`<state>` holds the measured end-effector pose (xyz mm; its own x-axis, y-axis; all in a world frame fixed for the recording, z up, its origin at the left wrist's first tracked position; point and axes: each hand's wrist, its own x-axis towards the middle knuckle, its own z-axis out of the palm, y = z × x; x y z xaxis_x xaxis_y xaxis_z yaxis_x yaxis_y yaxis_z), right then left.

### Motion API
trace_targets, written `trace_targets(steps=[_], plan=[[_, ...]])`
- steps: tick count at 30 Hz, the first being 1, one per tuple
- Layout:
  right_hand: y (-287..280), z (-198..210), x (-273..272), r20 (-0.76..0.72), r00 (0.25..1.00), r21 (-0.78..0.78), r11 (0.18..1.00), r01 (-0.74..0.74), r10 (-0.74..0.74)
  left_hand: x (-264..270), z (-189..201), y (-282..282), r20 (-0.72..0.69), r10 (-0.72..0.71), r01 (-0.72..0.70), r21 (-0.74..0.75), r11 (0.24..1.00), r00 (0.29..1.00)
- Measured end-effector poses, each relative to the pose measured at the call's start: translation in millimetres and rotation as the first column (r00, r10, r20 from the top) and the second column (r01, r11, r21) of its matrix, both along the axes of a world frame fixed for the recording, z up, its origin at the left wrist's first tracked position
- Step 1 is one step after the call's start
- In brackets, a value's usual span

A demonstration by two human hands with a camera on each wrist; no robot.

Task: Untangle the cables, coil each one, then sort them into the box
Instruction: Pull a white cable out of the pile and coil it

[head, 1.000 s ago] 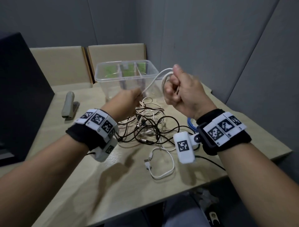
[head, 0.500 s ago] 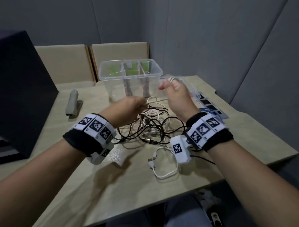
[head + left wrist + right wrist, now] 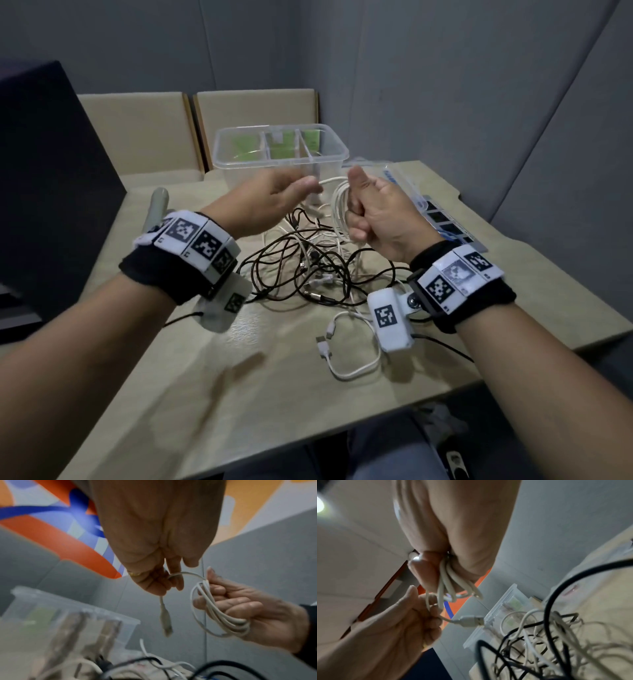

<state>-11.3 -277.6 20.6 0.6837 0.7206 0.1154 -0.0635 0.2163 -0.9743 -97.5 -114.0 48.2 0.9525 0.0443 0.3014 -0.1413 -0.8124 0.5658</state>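
Note:
A white USB cable is wound in several loops, and my right hand grips that coil in a fist above the table. My left hand is just to its left and pinches the cable's free end. The USB plug dangles below the left fingers. Behind both hands stands the clear divided box. A tangle of black and white cables lies on the table under the hands.
A short white cable lies apart near the table's front edge. A stapler sits at the left and a power strip at the right. The box lid lies beside the box. A black monitor stands far left.
The stretch of white cable between my hands has shortened to a small arc. My left hand has risen and come close to the right hand, which still holds the coil.

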Motion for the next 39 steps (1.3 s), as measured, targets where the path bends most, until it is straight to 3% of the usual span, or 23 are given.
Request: trace_targets(steps=[2,8,14,18,21,24,27,31,35,39], plan=[[-1.8,5.1,-3.1,-0.038,0.998,0.047,0.998,-0.045,0.047,-1.6,-6.0,-13.6,-0.08,-0.076,0.062,-0.162,0.985,0.994],[-4.5,8.4,-2.4,-0.048,0.999,0.033,0.999,0.008,-0.006,9.1,-23.0,-24.7,-0.005,-0.206,0.177,-0.497,0.85,0.978],[-7.7,5.9,0.0,-0.068,0.996,0.057,0.996,0.069,-0.065,11.6,-22.8,-42.4,0.002,-0.256,0.226,-0.481,0.847,0.967],[-9.9,3.4,4.6,0.066,0.983,-0.006,0.985,0.174,-0.173,13.9,-22.6,-41.0,0.024,-0.164,0.155,-0.477,0.865,0.986],[-13.3,0.0,8.8,0.206,0.961,-0.077,0.976,0.206,-0.186,15.7,-23.8,-35.5,-0.017,-0.133,0.113,-0.422,0.899,0.991],[-15.6,-4.8,10.4,0.243,0.96,-0.082,0.984,0.159,-0.135,16.6,-23.6,-36.3,-0.029,-0.124,0.102,-0.405,0.909,0.992],[-18.3,-6.5,11.6,0.289,0.948,-0.062,0.986,0.155,-0.131,19.2,-24.2,-38.2,0.006,0.014,-0.013,-0.154,0.988,1.0],[-23.7,-5.0,13.2,0.349,0.932,-0.112,0.984,0.141,-0.094,20.7,-23.5,-35.0,0.106,0.076,-0.091,0.145,0.985,0.991],[-24.0,-6.9,14.0,0.3,0.952,-0.139,0.985,0.101,-0.055,23.7,-22.7,-28.5,0.116,0.08,-0.117,0.361,0.925,0.99],[-25.8,-3.7,13.7,0.138,0.989,-0.081,0.995,0.065,-0.054,23.7,-18.6,-25.1,0.116,0.078,-0.119,0.398,0.91,0.99]])
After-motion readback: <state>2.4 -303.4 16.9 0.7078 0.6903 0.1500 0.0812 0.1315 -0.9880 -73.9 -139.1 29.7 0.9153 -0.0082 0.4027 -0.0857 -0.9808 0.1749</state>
